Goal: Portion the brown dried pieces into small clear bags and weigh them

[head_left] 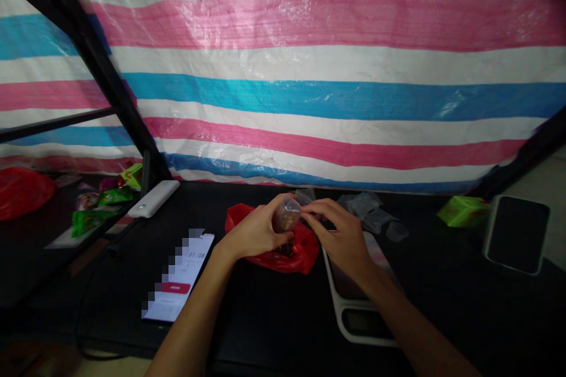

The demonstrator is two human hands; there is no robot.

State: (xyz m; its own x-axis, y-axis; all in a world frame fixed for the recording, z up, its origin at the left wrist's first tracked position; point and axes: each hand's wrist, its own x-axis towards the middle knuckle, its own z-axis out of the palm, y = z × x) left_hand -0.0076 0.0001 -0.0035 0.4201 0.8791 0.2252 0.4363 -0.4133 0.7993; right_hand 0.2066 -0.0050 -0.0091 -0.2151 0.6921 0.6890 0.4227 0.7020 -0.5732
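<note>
My left hand (259,230) is wrapped round a small clear plastic bag (288,215) with pale brown bits inside. Thumb and fingers of my right hand (338,232) pinch at the bag's upper right edge. Directly beneath is a red plastic bag (305,250), spread open, with small dark brown pieces in it; their kind is too small to tell. A white kitchen scale (345,312) lies under my right hand and forearm, which hide part of its plate. Behind my right hand are several clear plastic bags (365,206), lying loosely.
A lit phone (179,283) lies left of my left forearm. Farther left are a white power strip (154,199), green packets (91,221) and another red bag (24,191). A green box (462,211) and a dark-screened device (517,234) stand right. Striped sheeting (331,100) hangs behind.
</note>
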